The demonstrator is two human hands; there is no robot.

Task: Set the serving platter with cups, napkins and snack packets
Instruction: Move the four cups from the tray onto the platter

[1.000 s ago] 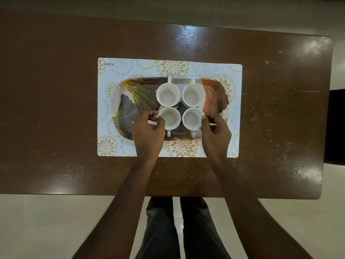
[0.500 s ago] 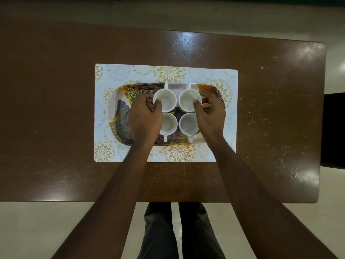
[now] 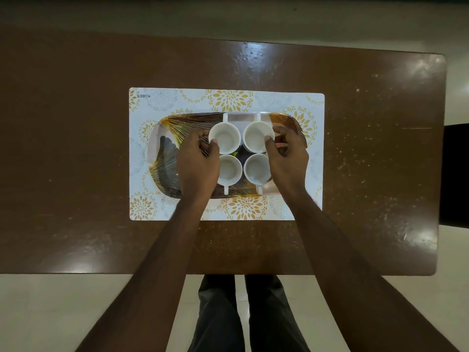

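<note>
A patterned serving platter [image 3: 166,158] with gold and dark fan print lies on a white placemat [image 3: 177,100]. Several white cups stand in a square block at its middle. My left hand [image 3: 196,163] grips the rim of the far left cup [image 3: 225,138] with thumb and fingers. My right hand [image 3: 288,156] grips the rim of the far right cup [image 3: 257,138] the same way. The near left cup [image 3: 229,170] and the near right cup [image 3: 256,168] stand partly under my palms. The far cups' handles point away, the near ones toward me. No napkins or snack packets are in view.
The placemat lies in the middle of a brown table [image 3: 76,148]. A dark object [image 3: 456,174] juts in at the table's right edge. My legs [image 3: 241,313] and pale floor show below the near edge.
Both hands moved from the two near cups up to the two far cups and closed on their rims. The cups stayed in the same block.
</note>
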